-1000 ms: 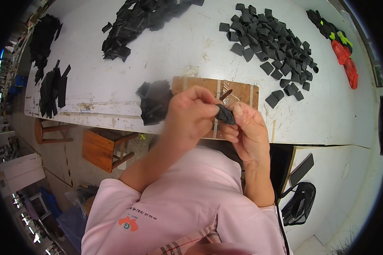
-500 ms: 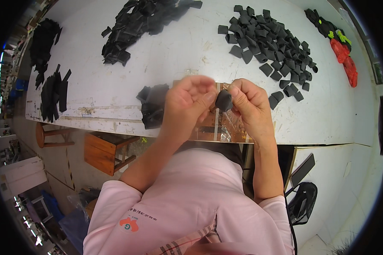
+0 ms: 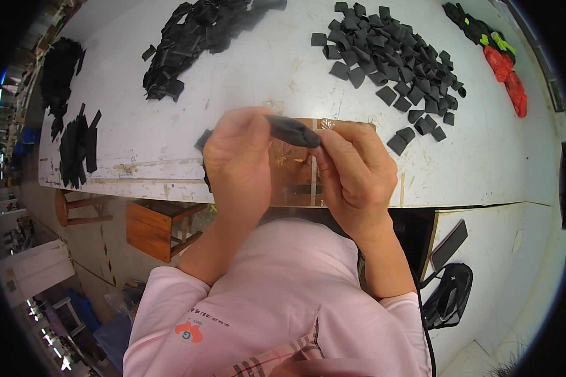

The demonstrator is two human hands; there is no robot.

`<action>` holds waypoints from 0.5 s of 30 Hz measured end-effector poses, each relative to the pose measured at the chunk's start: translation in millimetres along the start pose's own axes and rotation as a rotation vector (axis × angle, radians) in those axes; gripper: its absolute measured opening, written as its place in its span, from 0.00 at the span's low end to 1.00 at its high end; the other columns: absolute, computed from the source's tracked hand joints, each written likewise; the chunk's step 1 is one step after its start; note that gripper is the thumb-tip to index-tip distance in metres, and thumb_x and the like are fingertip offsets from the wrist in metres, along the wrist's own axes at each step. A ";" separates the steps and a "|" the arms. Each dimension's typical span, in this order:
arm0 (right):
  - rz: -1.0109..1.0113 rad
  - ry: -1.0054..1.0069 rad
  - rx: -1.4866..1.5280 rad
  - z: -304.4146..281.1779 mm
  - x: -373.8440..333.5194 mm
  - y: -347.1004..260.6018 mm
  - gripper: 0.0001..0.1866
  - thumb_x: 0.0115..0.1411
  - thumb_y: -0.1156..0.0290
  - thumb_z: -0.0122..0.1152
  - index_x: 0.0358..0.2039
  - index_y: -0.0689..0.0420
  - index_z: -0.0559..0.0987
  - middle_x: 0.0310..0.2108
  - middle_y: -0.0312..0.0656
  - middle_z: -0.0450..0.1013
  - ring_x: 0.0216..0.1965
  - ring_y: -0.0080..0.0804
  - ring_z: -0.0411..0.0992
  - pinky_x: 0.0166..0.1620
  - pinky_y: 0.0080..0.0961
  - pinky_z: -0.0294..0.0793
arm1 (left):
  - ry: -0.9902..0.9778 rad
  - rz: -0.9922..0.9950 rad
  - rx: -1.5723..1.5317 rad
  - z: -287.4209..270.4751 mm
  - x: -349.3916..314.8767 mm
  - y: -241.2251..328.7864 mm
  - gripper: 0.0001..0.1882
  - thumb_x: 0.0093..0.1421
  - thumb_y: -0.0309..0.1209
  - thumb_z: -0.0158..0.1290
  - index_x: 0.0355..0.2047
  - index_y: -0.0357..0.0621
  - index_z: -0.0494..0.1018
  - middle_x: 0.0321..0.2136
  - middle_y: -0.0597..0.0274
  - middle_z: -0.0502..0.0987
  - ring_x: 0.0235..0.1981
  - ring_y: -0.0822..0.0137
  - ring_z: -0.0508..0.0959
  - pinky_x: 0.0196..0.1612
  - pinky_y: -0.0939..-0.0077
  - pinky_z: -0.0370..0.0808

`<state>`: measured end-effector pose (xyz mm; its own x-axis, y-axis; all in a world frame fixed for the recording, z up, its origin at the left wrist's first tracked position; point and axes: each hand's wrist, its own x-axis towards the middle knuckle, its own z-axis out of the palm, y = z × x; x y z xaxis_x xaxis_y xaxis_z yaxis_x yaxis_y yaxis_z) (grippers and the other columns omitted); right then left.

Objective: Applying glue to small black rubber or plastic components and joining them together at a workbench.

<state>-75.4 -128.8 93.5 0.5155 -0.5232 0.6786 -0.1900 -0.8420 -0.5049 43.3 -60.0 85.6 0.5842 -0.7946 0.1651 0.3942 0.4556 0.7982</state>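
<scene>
A dark grey fabric piece (image 3: 292,131), folded or curled lengthwise, stretches between my two hands above the near edge of the table. Its left end is gripped by my left hand (image 3: 240,151), whose fingers are slightly blurred. My right hand (image 3: 360,164) pinches the other end between thumb and forefinger. Below the hands lies a brown board (image 3: 290,176) with clear tape on it. Beside my left hand, a small stack of dark pieces (image 3: 202,139) is mostly hidden behind the hand and wrist.
Short dark tube-like pieces (image 3: 415,69) are spread at the back right. A heap of flat dark pieces (image 3: 195,47) lies at the back left. Dark strips (image 3: 78,151) rest at the left edge. Red plastic bags (image 3: 506,78) lie far right. Below stands a wooden stool (image 3: 149,229).
My left hand has closed onto the piece, which was held only in my right hand. The piece now lies stretched sideways between both hands, shifted slightly left.
</scene>
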 end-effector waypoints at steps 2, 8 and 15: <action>0.029 0.015 0.016 0.2 1.4 -1.4 0.12 0.42 0.79 0.61 0.30 0.62 0.74 0.25 0.41 0.69 0.22 0.30 0.68 0.21 0.20 0.66 | 0.006 -0.004 0.005 1.9 -3.3 0.6 0.07 0.59 0.26 0.43 0.34 0.34 0.66 0.32 0.56 0.71 0.34 0.70 0.70 0.43 0.76 0.66; 0.100 -0.013 0.129 -7.2 6.3 -6.3 0.12 0.39 0.77 0.63 0.28 0.62 0.75 0.23 0.41 0.69 0.22 0.32 0.67 0.22 0.23 0.66 | -0.030 0.057 0.138 1.3 -4.9 2.0 0.06 0.58 0.24 0.45 0.32 0.33 0.67 0.31 0.56 0.71 0.33 0.71 0.70 0.42 0.78 0.66; 0.030 -0.013 0.192 7.9 -3.3 17.3 0.09 0.41 0.79 0.61 0.26 0.60 0.74 0.21 0.39 0.68 0.21 0.31 0.66 0.21 0.23 0.65 | -0.057 0.027 0.174 -7.9 -9.3 -1.8 0.04 0.57 0.23 0.46 0.30 0.33 0.67 0.30 0.56 0.71 0.32 0.72 0.69 0.41 0.79 0.65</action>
<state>-73.8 -140.6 78.3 0.5232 -0.5453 0.6550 -0.0431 -0.7845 -0.6186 42.8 -50.3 78.0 0.5499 -0.8067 0.2165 0.2474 0.4049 0.8803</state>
